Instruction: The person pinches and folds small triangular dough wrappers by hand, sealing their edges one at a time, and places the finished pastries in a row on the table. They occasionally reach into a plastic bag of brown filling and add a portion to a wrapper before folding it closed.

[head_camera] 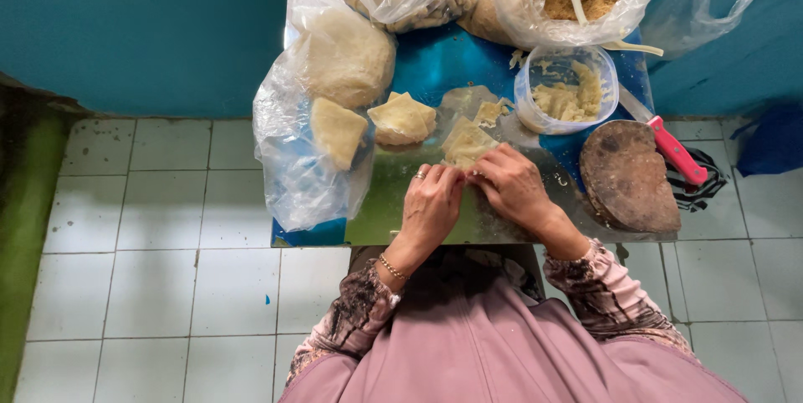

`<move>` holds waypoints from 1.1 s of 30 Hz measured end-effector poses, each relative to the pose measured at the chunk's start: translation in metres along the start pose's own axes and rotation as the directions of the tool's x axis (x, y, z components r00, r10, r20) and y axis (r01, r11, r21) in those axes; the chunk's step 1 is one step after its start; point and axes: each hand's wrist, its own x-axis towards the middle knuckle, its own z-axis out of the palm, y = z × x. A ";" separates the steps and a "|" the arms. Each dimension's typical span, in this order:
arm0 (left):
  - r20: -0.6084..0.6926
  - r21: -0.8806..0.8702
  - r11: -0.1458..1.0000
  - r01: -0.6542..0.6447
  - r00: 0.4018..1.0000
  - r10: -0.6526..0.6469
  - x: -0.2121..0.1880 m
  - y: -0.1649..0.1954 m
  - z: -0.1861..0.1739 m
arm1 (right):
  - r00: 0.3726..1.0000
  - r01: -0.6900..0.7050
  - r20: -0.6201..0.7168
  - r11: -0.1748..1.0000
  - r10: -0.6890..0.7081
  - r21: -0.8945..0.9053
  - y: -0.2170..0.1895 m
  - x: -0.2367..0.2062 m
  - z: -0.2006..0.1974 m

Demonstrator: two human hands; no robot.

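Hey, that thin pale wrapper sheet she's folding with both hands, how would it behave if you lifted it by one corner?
The wrapper sheet would probably droop: it looks thin and already bends under the left hand and right hand. It likely weighs little and might tear if pulled.

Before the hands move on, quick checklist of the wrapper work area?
1. Both hands on the wrapper: left hand and right hand meet at the pale square dough wrapper: ok.
2. Filling near: clear round plastic tub of pale filling sits beside the right hand: ok.
3. Spare wrappers: pale folded sheets lie close: ok.
4. Pink-handled knife clear of the fingers: ok.
5. Wrapper already filled: cannot tell.
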 end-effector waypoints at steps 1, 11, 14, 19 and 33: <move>0.002 0.001 1.000 -0.011 1.000 0.011 -0.001 0.000 -0.002 | 1.000 -0.010 0.020 1.000 0.010 0.004 -0.001 -0.002 0.000; 0.068 0.004 1.000 -0.027 0.997 0.026 -0.008 -0.003 -0.008 | 0.981 -0.167 0.120 0.976 0.151 0.139 0.000 -0.005 -0.001; 0.119 -0.024 0.998 -0.063 0.991 0.065 -0.003 -0.008 -0.012 | 0.978 -0.176 0.147 0.965 0.149 0.193 0.006 -0.003 0.000; 0.192 -0.033 0.994 -0.107 0.975 0.111 -0.002 -0.013 -0.014 | 0.927 -0.372 0.152 0.885 0.341 0.279 0.003 -0.007 0.006; 0.088 -0.047 0.994 0.097 0.992 -0.093 0.010 -0.005 -0.001 | 0.991 -0.057 -0.126 0.998 0.051 -0.042 -0.032 -0.022 -0.004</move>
